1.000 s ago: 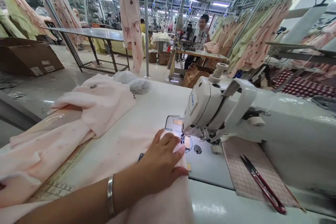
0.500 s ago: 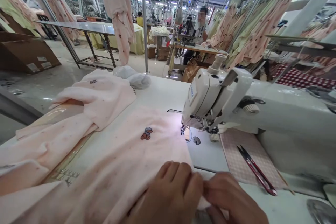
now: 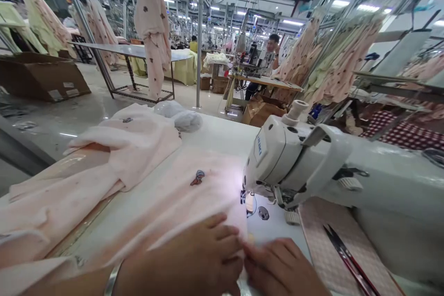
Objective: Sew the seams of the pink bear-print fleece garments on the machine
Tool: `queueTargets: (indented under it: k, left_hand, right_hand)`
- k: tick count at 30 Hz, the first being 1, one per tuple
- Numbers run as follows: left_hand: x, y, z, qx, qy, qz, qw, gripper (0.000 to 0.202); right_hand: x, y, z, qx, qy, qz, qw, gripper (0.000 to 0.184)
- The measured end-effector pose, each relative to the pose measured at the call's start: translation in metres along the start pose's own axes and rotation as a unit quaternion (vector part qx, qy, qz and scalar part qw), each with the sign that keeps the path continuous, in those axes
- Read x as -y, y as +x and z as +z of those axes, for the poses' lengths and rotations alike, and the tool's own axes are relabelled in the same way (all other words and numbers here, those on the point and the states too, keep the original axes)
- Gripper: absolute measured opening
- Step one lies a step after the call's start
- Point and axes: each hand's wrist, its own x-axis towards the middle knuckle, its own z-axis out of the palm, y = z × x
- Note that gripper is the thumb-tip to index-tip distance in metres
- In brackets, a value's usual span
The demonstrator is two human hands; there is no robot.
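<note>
Pale pink fabric with a small embroidered animal lies across the machine bed, its right edge under the presser foot of a white sewing machine. My left hand, with a bangle at its wrist, rests on the fabric with curled fingers gripping its right edge. Beside it, my right hand pinches the same edge, the fingertips of both hands almost meeting just in front of the foot. The pinched edge is partly hidden by my fingers.
Red-handled thread snips lie on a checked pink cloth to the right. More pink fabric is heaped at left, near a clear plastic bag. Beyond are a cardboard box, hanging garments and a person at another machine.
Both hands have moved forward along the fabric edge, closer to the presser foot. More of my left forearm and the bangle now show. The camera view has tilted up slightly.
</note>
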Motion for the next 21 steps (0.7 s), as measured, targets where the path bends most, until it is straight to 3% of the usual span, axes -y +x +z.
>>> queueTargets:
  k: [2, 6, 9, 21]
  left_hand:
    - [0.018, 0.007, -0.001, 0.001, -0.037, 0.010, 0.999, 0.024]
    - [0.044, 0.019, 0.004, -0.002, -0.056, 0.028, 0.998, 0.017]
    - [0.050, 0.023, 0.004, 0.003, -0.056, 0.036, 0.998, 0.016]
    - [0.065, 0.029, 0.006, 0.007, -0.092, 0.029, 0.995, 0.016]
  right_hand:
    - [-0.010, 0.012, 0.001, -0.020, 0.019, 0.024, 0.999, 0.025]
    - [-0.022, 0.022, 0.004, 0.015, 0.028, 0.069, 0.997, 0.020]
    - [-0.024, 0.020, 0.007, 0.040, 0.022, 0.083, 0.995, 0.021]
    - [-0.026, 0.022, 0.010, -0.009, 0.017, 0.113, 0.993, 0.021]
